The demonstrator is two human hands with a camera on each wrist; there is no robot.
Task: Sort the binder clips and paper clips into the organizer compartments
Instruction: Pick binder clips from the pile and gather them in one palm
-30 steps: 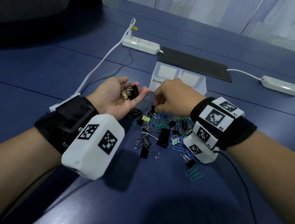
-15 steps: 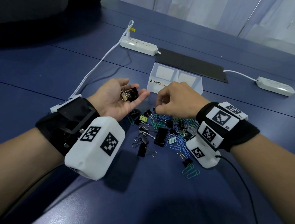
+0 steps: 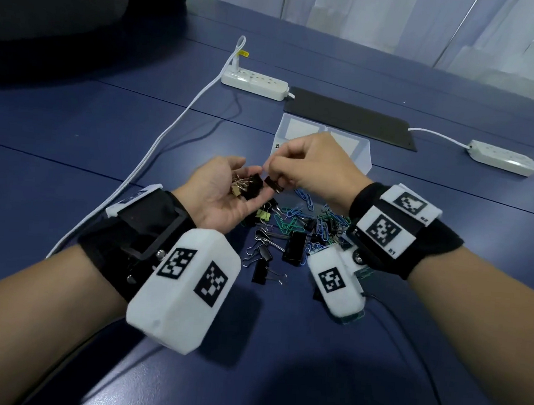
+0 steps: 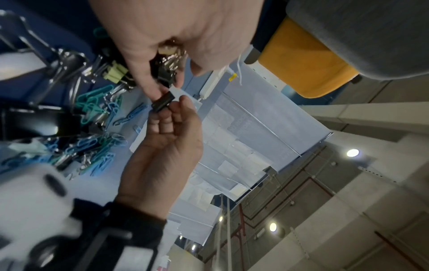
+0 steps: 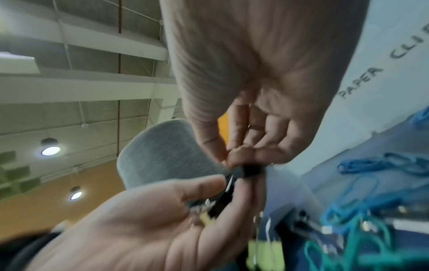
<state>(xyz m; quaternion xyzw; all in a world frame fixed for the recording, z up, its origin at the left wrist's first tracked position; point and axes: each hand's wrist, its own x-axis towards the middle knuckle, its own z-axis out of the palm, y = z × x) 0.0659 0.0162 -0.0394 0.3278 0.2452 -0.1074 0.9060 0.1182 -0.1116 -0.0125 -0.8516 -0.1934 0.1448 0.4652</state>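
Observation:
My left hand (image 3: pixel 248 175) lies palm up above the table, cupped around several small binder clips (image 3: pixel 244 186), black and gold-coloured. My right hand (image 3: pixel 269 170) pinches one black binder clip (image 3: pixel 274 183) by thumb and fingertips, right at the left hand's fingertips. The left wrist view shows this clip (image 4: pixel 162 101) between both hands; in the right wrist view it (image 5: pixel 249 171) is blurred. Below the hands, a mixed pile (image 3: pixel 292 233) of blue and green paper clips and black binder clips lies on the blue table. The white organizer (image 3: pixel 363 158) stands behind my right hand, partly hidden.
A black mat (image 3: pixel 349 119) lies behind the organizer. White power strips sit at the back left (image 3: pixel 254 83) and back right (image 3: pixel 502 158). A white cable (image 3: pixel 169 130) runs along the left toward me. A grey chair (image 3: pixel 51 0) stands at the far left.
My right hand has risen from the pile with a black binder clip and moved left to the left hand's fingertips. The left hand stays cupped, palm up.

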